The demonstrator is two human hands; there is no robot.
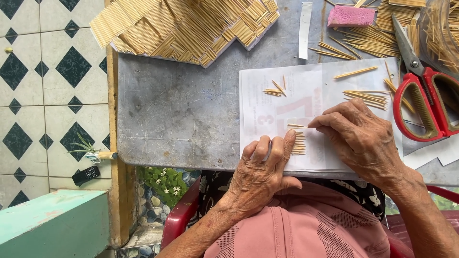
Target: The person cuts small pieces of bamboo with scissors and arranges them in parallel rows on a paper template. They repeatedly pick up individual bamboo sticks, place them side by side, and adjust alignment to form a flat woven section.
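Note:
My left hand (260,169) rests on a white printed paper sheet (311,91) at the table's front edge, its fingertips pressing on a small row of short wooden sticks (299,143) laid side by side. My right hand (358,136) comes in from the right, and its fingertips pinch one thin stick (296,126) at the top of that row. Loose sticks (368,98) lie in small bunches higher up on the sheet.
A large woven panel of sticks (186,26) lies at the back of the grey table (177,110). Red-handled scissors (425,91), a pink sponge (350,16) and a heap of sticks (377,38) sit at the right. Tiled floor (48,86) lies left.

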